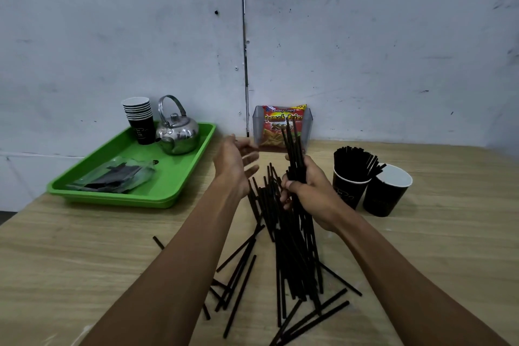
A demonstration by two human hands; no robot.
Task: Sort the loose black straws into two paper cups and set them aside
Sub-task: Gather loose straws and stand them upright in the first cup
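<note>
Head view: right hand fingers grip upright straw bundle; left hand fingers spread.

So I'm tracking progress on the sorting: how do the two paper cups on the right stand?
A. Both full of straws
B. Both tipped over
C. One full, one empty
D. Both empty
C: the nearer-left cup is packed with black straws, while the cup beside it shows a bare white inside.

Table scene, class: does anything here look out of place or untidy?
Yes: loose black straws lie scattered crisscross over the table, while the right hand grips a bunch. One paper cup is filled; its neighbour looks empty.
</note>
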